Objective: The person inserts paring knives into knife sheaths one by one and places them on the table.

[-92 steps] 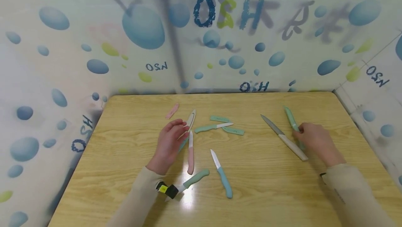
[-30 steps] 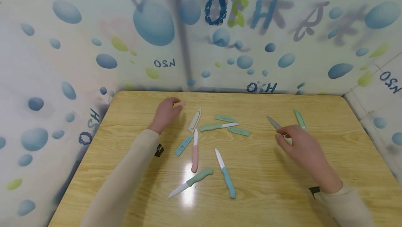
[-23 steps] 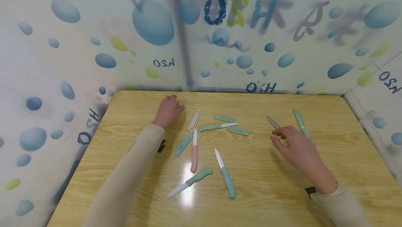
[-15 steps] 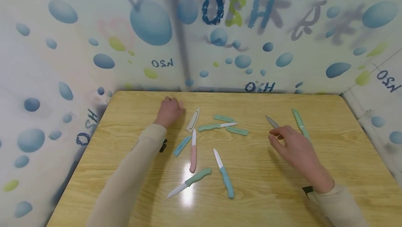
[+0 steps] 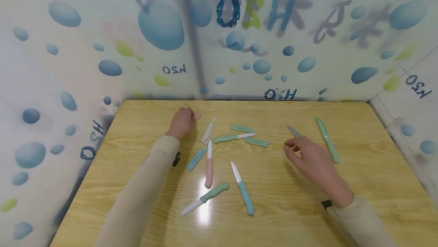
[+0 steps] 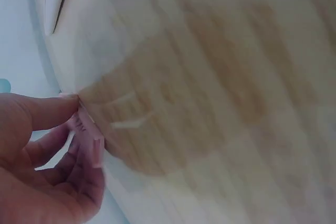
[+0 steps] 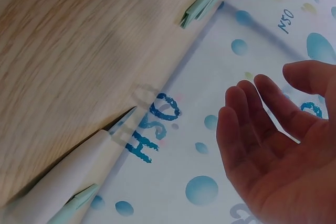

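Two hands reach over the wooden table (image 5: 291, 212). At upper left, the left hand (image 5: 181, 123) pinches a pink sheath (image 6: 92, 132) between thumb and fingers, probably because so flat a piece offers little else to hold. Right of centre, the right hand (image 5: 313, 159) is empty, fingers loosely bent, above a grey-bladed knife (image 5: 293, 130). Beside the left hand lies a cream sheath (image 5: 208, 130); farther down, a blue sheath (image 5: 197, 159) and a pink-handled knife (image 5: 209, 169). Lower centre, a blue-handled knife (image 5: 244, 197) lies apart, its bare blade pointing away from the person, perhaps for safer handling. At far right, a green knife (image 5: 326, 140) appears sheathed, presumably guarding its edge.
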Demonstrator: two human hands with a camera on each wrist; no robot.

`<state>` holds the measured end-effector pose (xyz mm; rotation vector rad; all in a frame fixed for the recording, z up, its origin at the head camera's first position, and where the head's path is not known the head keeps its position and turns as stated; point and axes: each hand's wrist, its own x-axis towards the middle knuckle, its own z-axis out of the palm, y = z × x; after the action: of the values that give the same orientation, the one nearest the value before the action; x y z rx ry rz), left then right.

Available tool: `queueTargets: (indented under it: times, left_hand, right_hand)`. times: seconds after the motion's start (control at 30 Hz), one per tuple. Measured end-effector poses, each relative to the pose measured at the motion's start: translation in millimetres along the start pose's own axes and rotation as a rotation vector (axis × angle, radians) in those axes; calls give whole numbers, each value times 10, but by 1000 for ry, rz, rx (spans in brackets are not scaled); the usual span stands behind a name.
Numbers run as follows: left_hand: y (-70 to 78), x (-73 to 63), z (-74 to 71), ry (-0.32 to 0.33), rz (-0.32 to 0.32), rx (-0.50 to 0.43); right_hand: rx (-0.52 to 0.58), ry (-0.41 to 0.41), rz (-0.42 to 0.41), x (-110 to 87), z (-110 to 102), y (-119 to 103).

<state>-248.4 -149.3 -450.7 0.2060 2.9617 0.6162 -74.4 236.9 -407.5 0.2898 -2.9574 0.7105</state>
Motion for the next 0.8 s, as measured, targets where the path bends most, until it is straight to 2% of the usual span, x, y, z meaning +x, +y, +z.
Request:
queueTargets:
  times: [0.23, 0.4, 0.5, 0.67, 0.8]
  left_hand:
    - [-118, -125, -34, 37, 2, -112]
    - [-220, -229, -99, 113, 44, -138]
    - [-250, -302, -136, 160, 41, -164]
    - [-228, -464, -194, 211, 11, -287]
    - [-223, -586, -200, 217, -10, -396]
  right_hand:
    - [16, -44, 0, 46, 37, -117]
    - [18, -51, -33, 78, 109, -184]
    - [6, -48, -82, 95, 181, -234]
    - [-30, -25, -193, 147, 304, -391]
    - [-65, -31, -262, 216, 388, -579]
